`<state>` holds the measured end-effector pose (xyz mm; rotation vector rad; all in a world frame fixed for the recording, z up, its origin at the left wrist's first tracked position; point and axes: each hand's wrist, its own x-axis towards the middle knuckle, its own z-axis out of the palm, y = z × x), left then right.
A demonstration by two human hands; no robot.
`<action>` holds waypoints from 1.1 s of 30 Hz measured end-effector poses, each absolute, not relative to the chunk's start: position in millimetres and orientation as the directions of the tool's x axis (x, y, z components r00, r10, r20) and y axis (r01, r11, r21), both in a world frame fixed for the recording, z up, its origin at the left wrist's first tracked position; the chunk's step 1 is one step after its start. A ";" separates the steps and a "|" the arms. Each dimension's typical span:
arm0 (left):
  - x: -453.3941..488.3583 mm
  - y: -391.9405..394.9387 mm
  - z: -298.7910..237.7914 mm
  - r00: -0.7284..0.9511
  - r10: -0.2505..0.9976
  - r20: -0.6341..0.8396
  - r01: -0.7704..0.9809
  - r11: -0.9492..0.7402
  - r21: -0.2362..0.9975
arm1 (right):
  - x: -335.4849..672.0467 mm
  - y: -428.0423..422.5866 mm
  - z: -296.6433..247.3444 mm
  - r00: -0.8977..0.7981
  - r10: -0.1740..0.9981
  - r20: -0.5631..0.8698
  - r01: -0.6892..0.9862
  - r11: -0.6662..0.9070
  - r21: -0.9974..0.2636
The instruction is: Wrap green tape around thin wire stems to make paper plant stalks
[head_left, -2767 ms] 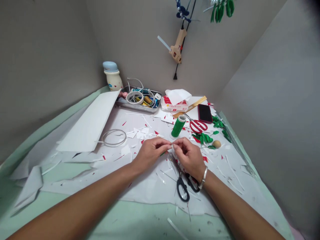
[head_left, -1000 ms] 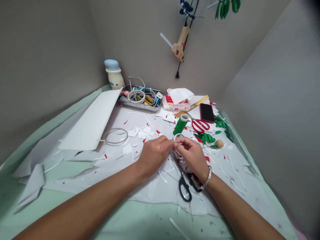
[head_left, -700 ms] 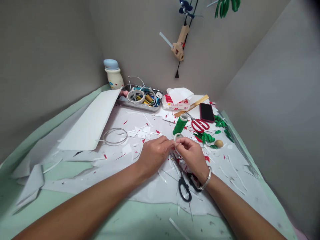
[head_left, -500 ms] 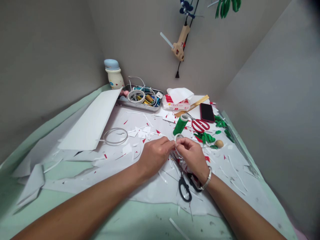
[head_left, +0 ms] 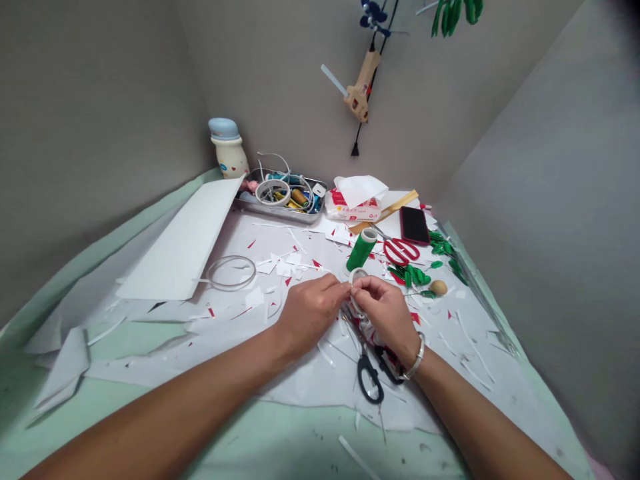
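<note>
My left hand [head_left: 310,312] and my right hand [head_left: 384,312] meet over the middle of the paper-covered table, fingertips pinched together. Between them sits a small white tape roll [head_left: 357,274], held by the right-hand fingers while the left pinches at its edge. Black-handled scissors [head_left: 369,373] lie under my right wrist, which wears a silver bracelet. A green thread spool [head_left: 362,250] stands just beyond the hands.
Red scissors [head_left: 400,251], a phone [head_left: 413,225], green leaf pieces [head_left: 413,275] and a wooden bead [head_left: 439,287] lie at the right. A metal tray [head_left: 280,207] of odds, a tissue pack [head_left: 353,208] and a bottle [head_left: 229,150] stand at the back. A clear ring [head_left: 230,273] and white card [head_left: 185,243] lie left.
The hands have shifted slightly forward toward the green spool, and the small tape roll has come into view at the fingertips. In the last second they hardly move.
</note>
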<state>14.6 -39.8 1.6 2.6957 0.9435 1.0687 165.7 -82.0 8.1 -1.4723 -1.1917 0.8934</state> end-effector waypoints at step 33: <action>15.9 -40.1 -3.1 0.516 0.706 0.485 0.408 -0.700 0.586 | 166.8 -82.4 9.6 0.202 0.979 0.014 0.176 -0.023 -0.984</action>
